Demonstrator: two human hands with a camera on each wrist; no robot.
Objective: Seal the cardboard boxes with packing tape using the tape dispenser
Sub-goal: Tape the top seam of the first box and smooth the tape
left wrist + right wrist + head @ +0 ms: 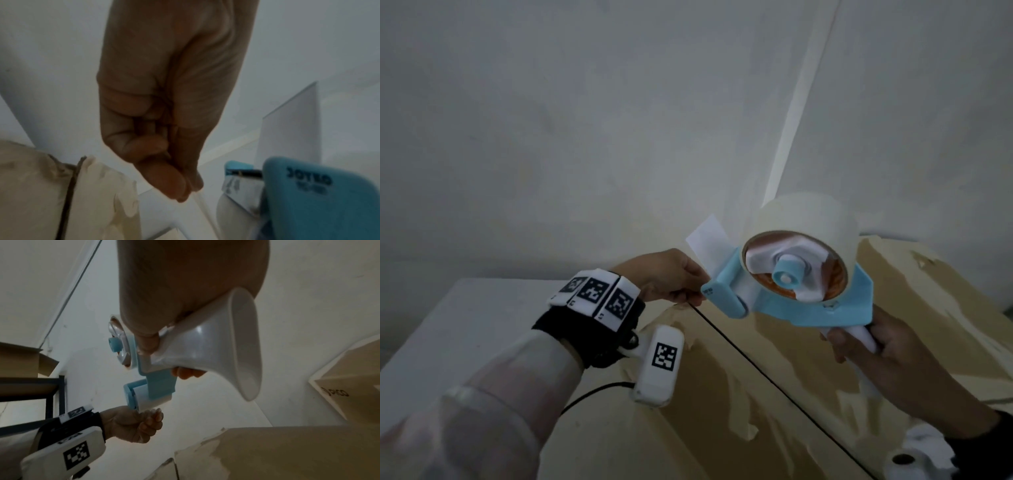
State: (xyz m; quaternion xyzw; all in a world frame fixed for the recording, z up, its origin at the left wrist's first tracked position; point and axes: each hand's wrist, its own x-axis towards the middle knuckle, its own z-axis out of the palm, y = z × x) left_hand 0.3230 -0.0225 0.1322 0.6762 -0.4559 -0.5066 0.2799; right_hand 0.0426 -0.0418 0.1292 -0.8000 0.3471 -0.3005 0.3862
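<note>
My right hand (880,363) grips the white handle (205,345) of a blue tape dispenser (811,308) and holds it in the air over a tan cardboard box (688,428). The dispenser carries a roll of pale tape (808,219). A free tape end (707,240) sticks up from its front roller. My left hand (667,277) hovers just left of that roller. Its fingers (164,181) are curled with the thumb pressed against them, and nothing shows between them. A gap separates them from the tape end (287,129). The box's closed flaps meet at a dark seam (756,363).
Torn tape scraps cover the box top. A white table (448,325) lies left of the box. A black shelf (55,386) holding an open box (20,363) stands by the wall, and another printed box (349,386) stands at the right.
</note>
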